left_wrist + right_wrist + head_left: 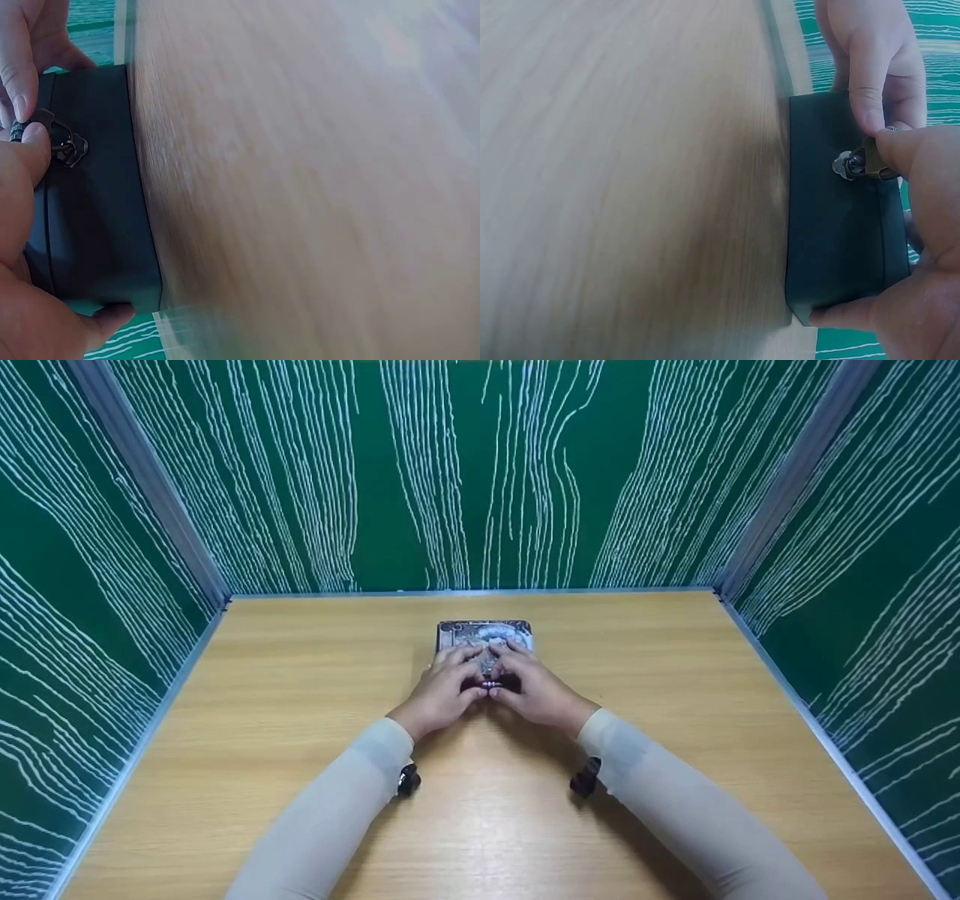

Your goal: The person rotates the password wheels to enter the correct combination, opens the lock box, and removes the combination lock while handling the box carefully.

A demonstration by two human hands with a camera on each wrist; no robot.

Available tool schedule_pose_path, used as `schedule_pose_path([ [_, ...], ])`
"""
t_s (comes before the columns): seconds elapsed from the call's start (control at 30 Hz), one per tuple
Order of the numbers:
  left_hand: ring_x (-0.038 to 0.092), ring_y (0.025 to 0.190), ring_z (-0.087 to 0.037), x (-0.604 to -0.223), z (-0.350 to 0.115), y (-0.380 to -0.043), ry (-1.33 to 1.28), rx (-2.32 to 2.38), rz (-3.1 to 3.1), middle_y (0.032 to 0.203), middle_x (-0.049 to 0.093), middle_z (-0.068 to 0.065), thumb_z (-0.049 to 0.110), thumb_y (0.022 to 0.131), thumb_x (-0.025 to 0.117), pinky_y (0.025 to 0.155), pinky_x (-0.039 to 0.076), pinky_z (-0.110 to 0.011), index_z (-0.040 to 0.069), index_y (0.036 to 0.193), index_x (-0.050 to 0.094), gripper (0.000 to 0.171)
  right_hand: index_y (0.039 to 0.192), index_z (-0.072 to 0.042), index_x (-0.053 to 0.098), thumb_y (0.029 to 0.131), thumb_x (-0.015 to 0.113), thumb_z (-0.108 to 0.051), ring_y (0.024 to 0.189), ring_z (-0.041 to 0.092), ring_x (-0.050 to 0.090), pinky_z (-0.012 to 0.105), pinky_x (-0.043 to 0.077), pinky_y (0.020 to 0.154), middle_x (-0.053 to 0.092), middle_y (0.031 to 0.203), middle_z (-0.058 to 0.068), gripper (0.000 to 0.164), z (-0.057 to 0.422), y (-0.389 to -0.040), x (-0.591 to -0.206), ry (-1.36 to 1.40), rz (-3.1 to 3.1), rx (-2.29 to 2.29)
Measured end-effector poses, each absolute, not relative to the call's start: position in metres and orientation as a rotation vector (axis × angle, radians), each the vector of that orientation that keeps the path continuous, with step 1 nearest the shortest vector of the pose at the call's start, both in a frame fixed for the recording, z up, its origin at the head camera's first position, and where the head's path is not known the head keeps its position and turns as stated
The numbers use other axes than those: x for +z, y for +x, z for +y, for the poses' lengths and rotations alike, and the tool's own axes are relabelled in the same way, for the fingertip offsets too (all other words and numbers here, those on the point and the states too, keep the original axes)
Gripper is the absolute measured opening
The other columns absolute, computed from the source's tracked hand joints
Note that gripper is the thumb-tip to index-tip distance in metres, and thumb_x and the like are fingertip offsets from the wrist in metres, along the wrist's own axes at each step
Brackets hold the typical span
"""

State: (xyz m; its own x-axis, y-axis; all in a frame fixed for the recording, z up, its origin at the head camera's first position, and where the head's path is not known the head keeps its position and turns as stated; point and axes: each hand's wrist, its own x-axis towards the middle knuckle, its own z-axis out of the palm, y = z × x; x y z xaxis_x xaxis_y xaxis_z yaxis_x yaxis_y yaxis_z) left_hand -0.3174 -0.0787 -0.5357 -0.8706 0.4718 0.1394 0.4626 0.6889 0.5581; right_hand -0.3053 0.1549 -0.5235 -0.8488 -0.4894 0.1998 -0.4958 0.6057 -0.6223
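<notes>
A small dark box [487, 630] with a patterned picture lid stands on the table between both hands. Its front face is plain black [97, 217], with an ornate metal clasp [73, 151] in the middle. Through the clasp hangs a small bronze-coloured padlock [877, 163]; ridged dials show on it in the left wrist view. My left hand [441, 690] pinches the padlock from the left, its other fingers spread over the lid and side. From the right, my right hand [540, 690] holds the padlock with its thumb, fingers likewise over the lid.
The box rests on a wooden table [300, 675] near its far edge. Green panels [502, 472] with white wavy lines rise at the back and both sides, joined by grey corner posts [150, 472]. Dark wrist cameras [409, 781] hang under the sleeves.
</notes>
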Motion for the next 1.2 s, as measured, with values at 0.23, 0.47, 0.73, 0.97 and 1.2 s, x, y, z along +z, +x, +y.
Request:
schedule_pose_path([
  [0.23,0.022,0.176,-0.035,-0.535,-0.079,-0.318,0.812,0.939,2.876,0.184,0.04,0.002,0.03,0.11,0.074,0.14,0.023,-0.071,0.019,0.11,0.074,0.011,0.12,-0.012,0.07,0.106,0.08,-0.015,0.175,0.051,0.02,0.073,0.019,0.14,0.041,0.182,0.018,0.017,0.155,-0.308,-0.525,0.872,-2.784,1.079],
  [0.47,0.025,0.175,-0.036,-0.534,-0.08,-0.317,0.835,0.933,2.88,0.183,0.042,-0.001,0.029,0.111,0.074,0.139,0.024,-0.07,0.017,0.112,0.074,0.012,0.114,-0.009,0.067,0.104,0.08,-0.012,0.173,0.053,0.025,0.072,0.022,0.14,0.045,0.18,0.019,0.016,0.155,-0.31,-0.527,0.896,-2.763,1.054],
  [0.73,0.021,0.176,-0.035,-0.533,-0.074,-0.317,0.791,0.96,2.857,0.184,0.04,-0.001,0.03,0.112,0.073,0.141,0.021,-0.069,0.018,0.111,0.075,0.012,0.117,-0.011,0.069,0.106,0.079,-0.012,0.175,0.049,0.023,0.07,0.022,0.14,0.044,0.181,0.017,0.014,0.159,-0.308,-0.525,0.855,-2.794,1.078],
  [0.97,0.02,0.177,-0.035,-0.534,-0.071,-0.318,0.798,0.96,2.86,0.184,0.039,0.0,0.029,0.111,0.075,0.142,0.02,-0.068,0.017,0.113,0.076,0.012,0.115,-0.014,0.07,0.106,0.079,-0.013,0.176,0.048,0.02,0.071,0.021,0.14,0.042,0.182,0.014,0.013,0.161,-0.309,-0.527,0.822,-2.803,1.094],
  [1.2,0.02,0.177,-0.035,-0.533,-0.075,-0.32,0.803,0.968,2.845,0.185,0.038,0.001,0.028,0.109,0.077,0.141,0.021,-0.07,0.018,0.113,0.076,0.01,0.116,-0.014,0.071,0.107,0.078,-0.013,0.177,0.047,0.019,0.07,0.02,0.14,0.043,0.182,0.013,0.012,0.159,-0.309,-0.525,0.813,-2.811,1.085],
])
